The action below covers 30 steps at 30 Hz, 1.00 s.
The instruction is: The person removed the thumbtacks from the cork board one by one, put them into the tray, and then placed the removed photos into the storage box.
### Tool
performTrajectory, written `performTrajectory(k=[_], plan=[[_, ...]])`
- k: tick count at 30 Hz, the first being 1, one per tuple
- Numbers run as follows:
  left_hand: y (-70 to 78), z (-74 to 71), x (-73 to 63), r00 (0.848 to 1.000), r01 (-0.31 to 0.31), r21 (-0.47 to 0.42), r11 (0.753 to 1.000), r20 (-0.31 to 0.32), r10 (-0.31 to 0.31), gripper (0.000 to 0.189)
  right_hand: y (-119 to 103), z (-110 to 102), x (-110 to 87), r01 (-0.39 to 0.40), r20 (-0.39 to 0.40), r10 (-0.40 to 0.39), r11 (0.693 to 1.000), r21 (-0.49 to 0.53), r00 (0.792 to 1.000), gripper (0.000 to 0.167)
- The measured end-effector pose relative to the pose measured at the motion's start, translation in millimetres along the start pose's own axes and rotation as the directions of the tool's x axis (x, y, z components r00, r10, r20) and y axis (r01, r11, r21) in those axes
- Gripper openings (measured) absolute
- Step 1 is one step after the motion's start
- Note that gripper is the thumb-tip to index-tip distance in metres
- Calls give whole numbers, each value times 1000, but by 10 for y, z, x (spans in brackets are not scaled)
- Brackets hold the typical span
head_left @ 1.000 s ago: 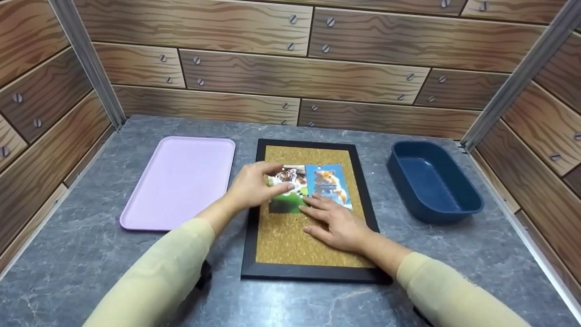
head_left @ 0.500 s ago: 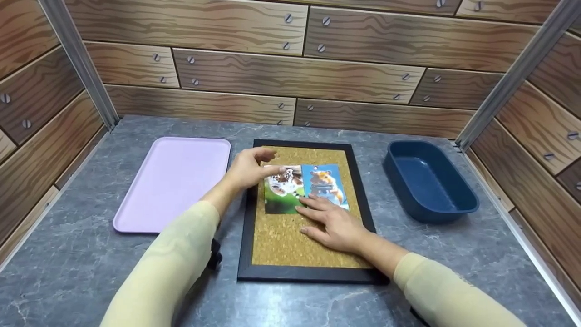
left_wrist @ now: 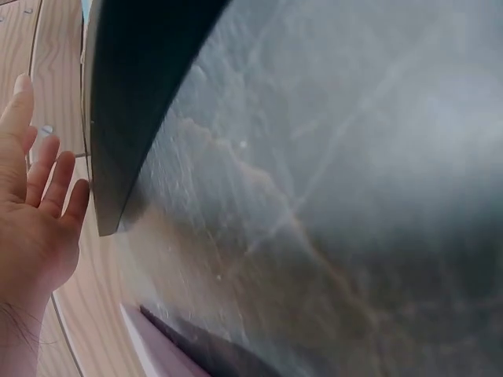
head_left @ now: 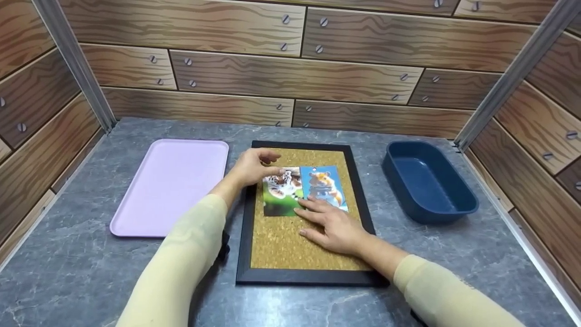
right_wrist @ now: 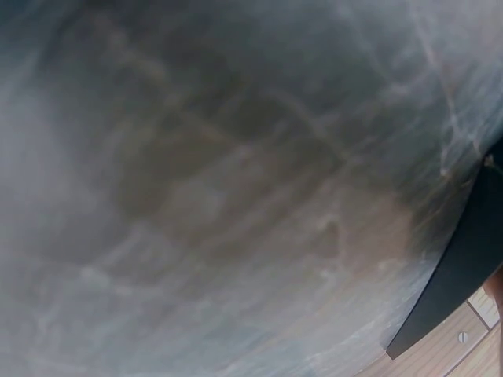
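Note:
Two picture cards lie side by side on a cork board (head_left: pixel 295 245) with a black frame. A tiger card (head_left: pixel 278 206) is on the left, a blue hamster card (head_left: pixel 320 181) on the right with a small pin near its top edge. My left hand (head_left: pixel 249 168) reaches over the frame's left side, its thumb tip at the top of the tiger card and its other fingers raised above the cork. My right hand (head_left: pixel 338 229) lies spread on the board, its fingertips at the lower edges of both cards. In the left wrist view, the left hand (left_wrist: pixel 39 212) has relaxed fingers beside the frame.
A lilac tray (head_left: pixel 172 186) lies left of the board, partly behind the left forearm. To the right stands a deep blue plastic bin (head_left: pixel 429 181). Wood-patterned walls (head_left: pixel 254 72) enclose the grey marbled table (head_left: pixel 327 304) at the back and sides.
My left hand has shifted up, away from the tiger card's middle to its top edge, uncovering more of the card. The right hand stays in place.

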<state>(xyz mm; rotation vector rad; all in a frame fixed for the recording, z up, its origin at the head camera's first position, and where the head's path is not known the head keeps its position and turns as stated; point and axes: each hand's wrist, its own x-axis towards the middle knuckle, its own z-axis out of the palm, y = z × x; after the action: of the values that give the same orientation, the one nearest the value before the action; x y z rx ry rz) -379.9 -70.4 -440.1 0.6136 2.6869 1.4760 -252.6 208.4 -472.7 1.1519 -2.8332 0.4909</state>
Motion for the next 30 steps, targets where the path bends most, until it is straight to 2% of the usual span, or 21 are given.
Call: performTrajectory(k=[11,22,30], plan=[[-63,10,77,999,-18,8,1000,31,18,45,7,-1,6,7,-2,-7,1000,2,1000,63],[-126,43,137,999,-33,101,994,43,29,38,10,-3,2,8,-7,-8,1000,5,1000,63],[-153,43,134,997,-27,118,993,69,19,34,4,9,-5,3,-5,-3,1000,9,1000,63]])
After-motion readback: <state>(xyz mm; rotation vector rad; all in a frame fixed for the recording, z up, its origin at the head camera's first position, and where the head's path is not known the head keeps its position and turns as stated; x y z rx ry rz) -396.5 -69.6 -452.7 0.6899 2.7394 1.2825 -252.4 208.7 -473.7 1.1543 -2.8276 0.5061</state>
